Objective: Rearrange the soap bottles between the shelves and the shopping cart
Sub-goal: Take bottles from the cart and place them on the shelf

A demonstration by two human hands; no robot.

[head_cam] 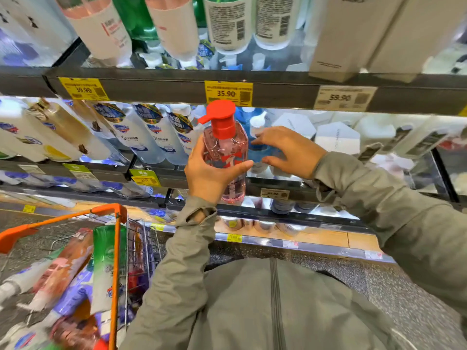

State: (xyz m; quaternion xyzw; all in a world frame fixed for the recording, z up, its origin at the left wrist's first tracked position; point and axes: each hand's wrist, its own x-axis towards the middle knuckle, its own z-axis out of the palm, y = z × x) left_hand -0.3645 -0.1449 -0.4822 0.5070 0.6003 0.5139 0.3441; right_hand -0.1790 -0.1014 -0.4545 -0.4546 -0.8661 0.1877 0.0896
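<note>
My left hand point(209, 173) grips a clear pink soap bottle point(228, 147) with a red pump top, held upright in front of the middle shelf point(278, 189). My right hand point(288, 150) hovers just right of the bottle with fingers spread and loosely bent, holding nothing. Behind it on the shelf stands a blue bottle point(257, 137) with a white pump. The shopping cart point(116, 248), with an orange frame, is at lower left and holds several bottles, among them a tall green-and-white one point(107, 261).
White and clear pump bottles point(141, 137) lean along the middle shelf to the left. White hexagonal boxes point(336, 138) stand to the right. The upper shelf point(278, 92) carries yellow price tags and large white bottles. Lower shelves run behind the cart.
</note>
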